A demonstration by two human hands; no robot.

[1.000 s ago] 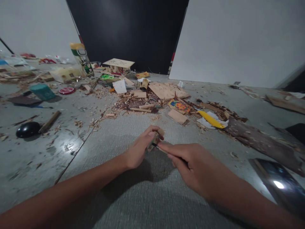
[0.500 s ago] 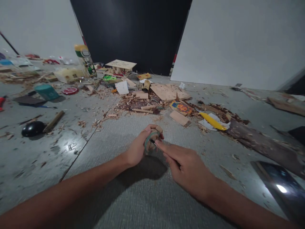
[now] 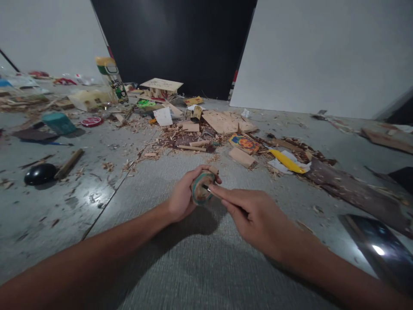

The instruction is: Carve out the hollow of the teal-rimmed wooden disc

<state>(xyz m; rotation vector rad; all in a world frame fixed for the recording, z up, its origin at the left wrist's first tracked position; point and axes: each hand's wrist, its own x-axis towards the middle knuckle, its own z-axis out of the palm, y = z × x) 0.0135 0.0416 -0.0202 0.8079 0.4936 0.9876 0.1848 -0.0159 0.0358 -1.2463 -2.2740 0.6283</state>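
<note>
My left hand (image 3: 181, 196) is closed round a small round wooden disc (image 3: 200, 193) with a green rim, held on edge just above the grey floor. Its flat face is turned toward me. My right hand (image 3: 250, 213) pinches a thin dark-tipped tool (image 3: 206, 188), like a pen or small brush. The tool's tip touches the disc's face near its upper right. Both forearms reach in from the bottom of the head view.
Wood shavings and offcuts (image 3: 193, 137) litter the floor ahead, with a plywood sheet (image 3: 227, 122), a painted block (image 3: 243, 143) and a yellow knife (image 3: 286, 160). A black mouse (image 3: 38, 174) and a stick lie left. A dark plank (image 3: 348, 187) runs right. A glossy dark object (image 3: 377, 247) lies at lower right.
My left hand has turned the disc so its round face shows toward me. My right hand has kept the tool's tip on it. The hands rose slightly.
</note>
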